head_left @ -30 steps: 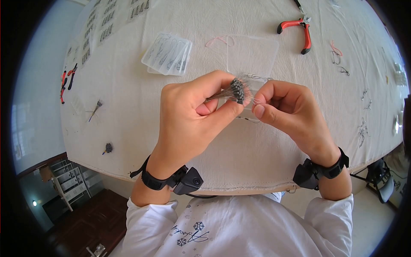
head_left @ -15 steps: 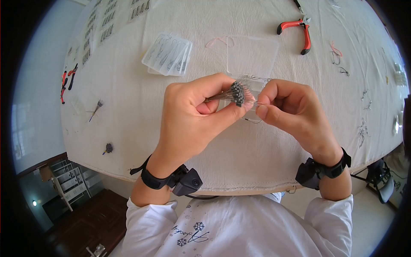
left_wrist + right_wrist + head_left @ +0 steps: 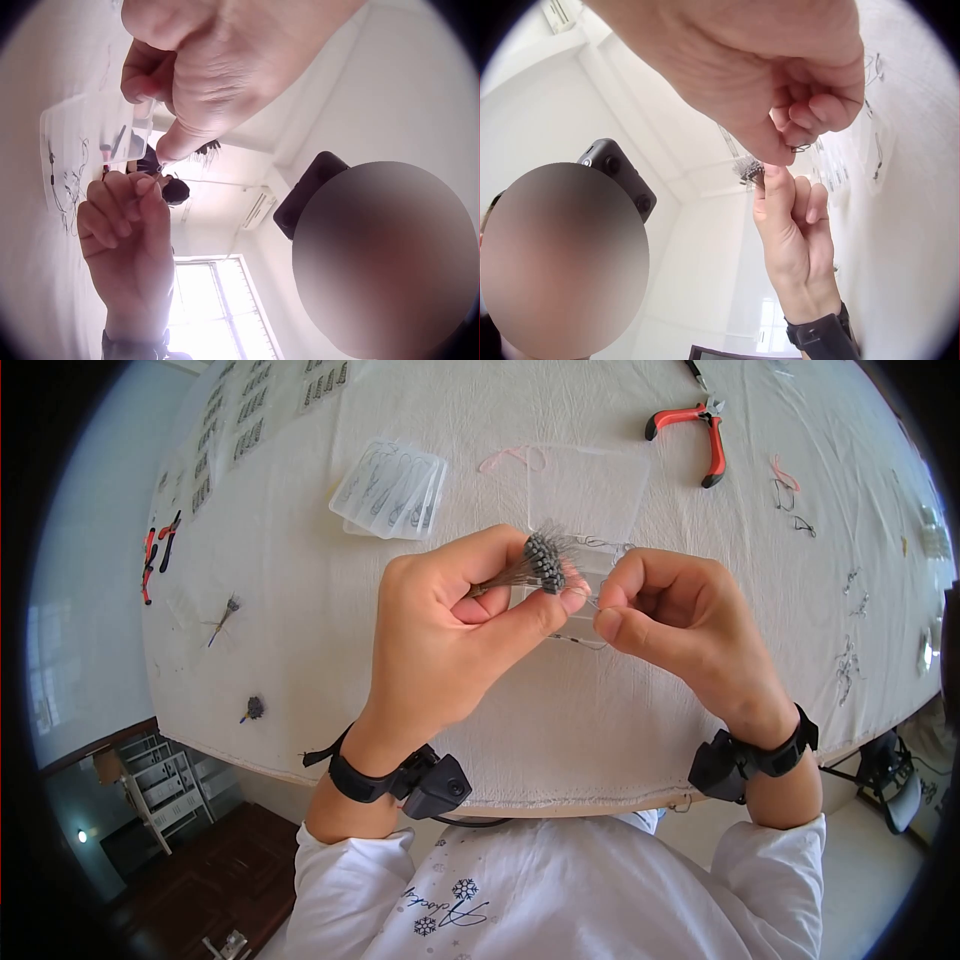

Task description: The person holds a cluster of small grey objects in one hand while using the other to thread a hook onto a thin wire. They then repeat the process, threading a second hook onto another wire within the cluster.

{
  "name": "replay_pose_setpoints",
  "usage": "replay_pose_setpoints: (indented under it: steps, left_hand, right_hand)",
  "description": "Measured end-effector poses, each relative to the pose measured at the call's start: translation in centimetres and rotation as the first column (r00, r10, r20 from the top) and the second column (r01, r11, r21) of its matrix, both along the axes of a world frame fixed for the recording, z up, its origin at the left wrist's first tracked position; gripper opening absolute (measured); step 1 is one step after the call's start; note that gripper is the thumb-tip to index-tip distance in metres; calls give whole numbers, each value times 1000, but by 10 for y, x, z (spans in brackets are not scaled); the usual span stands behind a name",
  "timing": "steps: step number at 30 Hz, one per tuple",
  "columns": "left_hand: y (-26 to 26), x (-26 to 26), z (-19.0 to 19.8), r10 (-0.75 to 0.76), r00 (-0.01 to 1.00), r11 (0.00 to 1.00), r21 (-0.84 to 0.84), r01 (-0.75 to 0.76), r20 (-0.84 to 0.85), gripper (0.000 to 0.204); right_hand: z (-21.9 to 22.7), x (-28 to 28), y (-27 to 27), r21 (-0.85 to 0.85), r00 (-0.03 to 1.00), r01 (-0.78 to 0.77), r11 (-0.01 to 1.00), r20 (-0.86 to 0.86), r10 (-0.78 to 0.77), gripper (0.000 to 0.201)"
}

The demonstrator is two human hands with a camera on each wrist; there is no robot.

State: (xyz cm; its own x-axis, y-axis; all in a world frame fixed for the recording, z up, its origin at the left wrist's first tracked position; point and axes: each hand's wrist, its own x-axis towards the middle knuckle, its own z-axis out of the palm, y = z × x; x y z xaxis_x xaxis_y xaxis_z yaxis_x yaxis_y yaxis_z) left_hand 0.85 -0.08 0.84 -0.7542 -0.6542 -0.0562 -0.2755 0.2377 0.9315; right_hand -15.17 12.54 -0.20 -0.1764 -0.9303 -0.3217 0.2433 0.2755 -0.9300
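Note:
In the head view, my left hand [image 3: 430, 625] pinches a bundle of fishing float stops [image 3: 545, 563], dark rubber beads packed together on thin wires. The wire tails run back under the index finger, and fine loops fan out beyond the beads. Close by on the right, my right hand [image 3: 695, 605] pinches a thin line [image 3: 592, 600] between thumb and index finger, its other fingers curled in. A small wire loop [image 3: 800, 148] shows at those fingertips in the right wrist view. Beneath both hands lies an open clear plastic box [image 3: 600, 563] with line rigs, partly hidden.
The clear lid [image 3: 590, 485] lies flat behind the box. Stacked clear cases [image 3: 390, 488] with rigs stand left of it, red-handled cutters [image 3: 716, 445] at back right. Two smaller bundles [image 3: 254, 707] and more pliers [image 3: 168, 540] lie left; loose rigs [image 3: 847, 668] lie right.
The left hand has shifted slightly left and turned, so the bead bundle now tilts up and away from the right hand. The right hand stays nearly in place, still pinching the line.

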Motion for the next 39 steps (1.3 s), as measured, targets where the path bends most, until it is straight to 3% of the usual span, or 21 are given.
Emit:
replay_pose_setpoints:
  steps: [3, 13, 22, 36, 39]
  left_hand:
    - [-1, 0, 2, -17, 999, 997, 75, 19, -32, 11]
    - [-3, 2, -6, -100, 995, 994, 50, 99, 4, 10]
    - [-1, 0, -4, -112, 994, 994, -18, 112, -11, 9]
    - [2, -1, -5, -112, 993, 994, -18, 112, -22, 7]
    - [0, -1, 0, -135, 989, 984, 113, 141, -53, 9]
  right_hand:
    - [-3, 1, 0, -13, 1000, 4, 1000, 15, -4, 11]
    - [2, -3, 1, 32, 993, -78, 996, 91, 75, 24]
    - [3, 0, 0, 31, 993, -29, 999, 119, 25, 18]
    - [-2, 3, 0, -58, 997, 61, 996, -41, -63, 11]
    - [-1, 2, 0, -70, 993, 82, 994, -78, -87, 11]
